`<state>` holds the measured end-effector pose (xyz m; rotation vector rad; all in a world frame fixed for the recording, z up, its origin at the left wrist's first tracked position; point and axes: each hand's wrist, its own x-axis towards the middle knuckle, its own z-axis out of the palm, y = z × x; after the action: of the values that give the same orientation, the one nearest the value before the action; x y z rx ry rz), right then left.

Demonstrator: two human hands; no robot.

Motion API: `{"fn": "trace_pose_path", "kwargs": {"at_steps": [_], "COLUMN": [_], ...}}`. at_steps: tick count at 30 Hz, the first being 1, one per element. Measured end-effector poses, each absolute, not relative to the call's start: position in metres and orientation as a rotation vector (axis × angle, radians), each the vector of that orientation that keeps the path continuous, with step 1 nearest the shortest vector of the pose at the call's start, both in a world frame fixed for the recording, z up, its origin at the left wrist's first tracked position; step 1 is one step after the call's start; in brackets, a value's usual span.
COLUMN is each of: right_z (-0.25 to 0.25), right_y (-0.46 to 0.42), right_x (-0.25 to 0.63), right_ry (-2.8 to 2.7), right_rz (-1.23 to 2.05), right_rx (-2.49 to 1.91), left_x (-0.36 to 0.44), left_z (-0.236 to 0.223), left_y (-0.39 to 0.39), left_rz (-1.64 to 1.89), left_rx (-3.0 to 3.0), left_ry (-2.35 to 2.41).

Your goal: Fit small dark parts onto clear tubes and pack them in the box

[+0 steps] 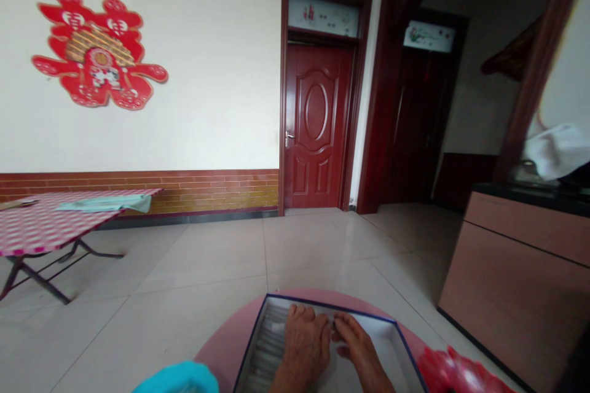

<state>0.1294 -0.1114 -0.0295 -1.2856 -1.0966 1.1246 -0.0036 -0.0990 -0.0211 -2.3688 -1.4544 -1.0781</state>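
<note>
1. Inside the blue-edged white box [332,308], your left hand [304,344] and right hand [359,350] sit just apart; you cannot tell whether either grips anything.
2. Keep fingertips low over the grey stacked rows [265,344].
3. Round pink tabletop [225,334] beneath; crumpled red wrapping [456,374] beside.

Left hand [304,344]: bare; broad back, finely creased skin, knuckles slightly raised.
Right hand [362,350]: bare; slim in this view, long tapering fingers.
Left forearm [286,382]: bare; only a short stretch shows at the lower edge.
Right forearm [378,377]: bare; same.
Turquoise fabric [177,379]: soft rounded bulge at the lower edge; cannot tell whether worn.
</note>
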Motion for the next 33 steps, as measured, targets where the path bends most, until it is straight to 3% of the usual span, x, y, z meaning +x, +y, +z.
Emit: {"fn": "trace_pose_path", "kwargs": {"at_steps": [6,12,18,26,33], "right_z": [-0.028,-0.019,-0.031,-0.029,-0.035], "right_y": [-0.112,-0.117,-0.112,-0.114,-0.109], "right_x": [0.130,0.128,0.128,0.127,0.126], "right_ry": [-1.246,-1.058,-1.185,-1.022,-1.104], "right_rz": [0.999,1.166,1.057,1.227,1.173], "right_rx": [-1.335,-1.282,-1.306,-1.258,-1.248], "left_x": [-0.003,-0.004,-0.003,-0.004,-0.003], "left_z": [-0.024,-0.023,-0.027,-0.025,-0.028], "left_y": [-0.099,-0.100,-0.099,-0.099,-0.098], "left_rz": [-1.123,-1.089,-1.101,-1.078,-1.073], "left_rx": [-2.376,-2.403,-2.405,-2.413,-2.402], "left_ry": [-1.452,-1.483,-1.472,-1.481,-1.458]}}
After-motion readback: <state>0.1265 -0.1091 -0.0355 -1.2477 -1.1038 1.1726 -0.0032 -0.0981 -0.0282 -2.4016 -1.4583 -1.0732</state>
